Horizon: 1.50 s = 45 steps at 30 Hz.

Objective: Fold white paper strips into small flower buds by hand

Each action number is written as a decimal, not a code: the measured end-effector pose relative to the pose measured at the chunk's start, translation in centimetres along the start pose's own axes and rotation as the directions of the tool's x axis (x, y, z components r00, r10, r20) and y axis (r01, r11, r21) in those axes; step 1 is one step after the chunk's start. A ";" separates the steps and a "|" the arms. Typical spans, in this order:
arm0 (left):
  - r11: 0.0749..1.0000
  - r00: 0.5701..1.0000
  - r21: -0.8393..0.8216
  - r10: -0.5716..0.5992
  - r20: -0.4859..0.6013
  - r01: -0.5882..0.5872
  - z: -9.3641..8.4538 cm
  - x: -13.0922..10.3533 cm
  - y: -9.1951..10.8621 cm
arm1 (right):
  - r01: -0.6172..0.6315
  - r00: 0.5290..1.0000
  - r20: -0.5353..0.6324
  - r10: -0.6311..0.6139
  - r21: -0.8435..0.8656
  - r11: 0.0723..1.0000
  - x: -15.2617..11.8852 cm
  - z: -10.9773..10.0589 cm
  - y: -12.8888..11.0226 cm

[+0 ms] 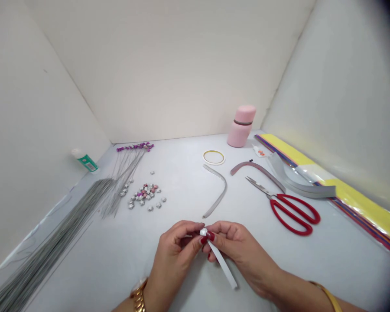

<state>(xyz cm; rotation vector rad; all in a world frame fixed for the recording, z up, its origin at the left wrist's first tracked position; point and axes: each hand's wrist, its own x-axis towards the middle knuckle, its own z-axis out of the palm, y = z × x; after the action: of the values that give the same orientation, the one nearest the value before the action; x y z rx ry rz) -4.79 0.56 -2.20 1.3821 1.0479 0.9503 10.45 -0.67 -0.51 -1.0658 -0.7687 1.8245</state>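
Between my fingertips is a white paper strip (225, 269), its upper end folded into a small knot and its loose tail hanging down toward me. My left hand (180, 249) pinches the folded end from the left, thumb and forefinger pressed on it. From the other side my right hand (235, 242) grips the same fold with thumb and fingers. Just beyond my hands lies a curved grey paper strip (225, 186). Small folded paper stars (143, 195), mostly silver with some pink and purple, are heaped to the left.
Red-handled scissors (292, 212), curved paper strips (299, 186) and yellow packaged sheets (354, 199) lie at right. A tape roll (213, 157) and pink bottle (241, 128) stand farther back. Grey wires (61, 229), purple-tipped stems (134, 148) and a green-labelled bottle (86, 161) are at left.
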 end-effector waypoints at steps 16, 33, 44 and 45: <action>0.952 0.987 -0.264 -0.137 0.090 0.156 0.5 0.2 1.1 | 0.033 0.999 -0.020 -0.037 -0.150 0.988 0.0 0.1 0.0; 0.972 0.979 -0.121 -0.204 -0.001 0.202 0.5 0.3 1.1 | 0.132 0.989 0.012 -0.145 -0.487 0.863 0.0 -0.5 0.3; 0.879 0.951 0.365 0.300 0.077 -0.307 -0.3 -0.2 1.1 | 0.076 0.996 -0.015 -0.084 -0.280 0.957 0.1 -0.1 -0.1; 0.892 0.956 0.345 0.283 0.083 -0.294 -0.3 -0.2 1.1 | 0.074 0.997 -0.016 -0.081 -0.269 0.960 0.1 -0.1 -0.1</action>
<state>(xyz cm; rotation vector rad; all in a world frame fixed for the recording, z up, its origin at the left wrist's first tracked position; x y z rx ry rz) -5.02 0.46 -1.08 1.8876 1.0422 0.9810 10.52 -0.54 -0.50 -1.2111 -1.0493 1.6678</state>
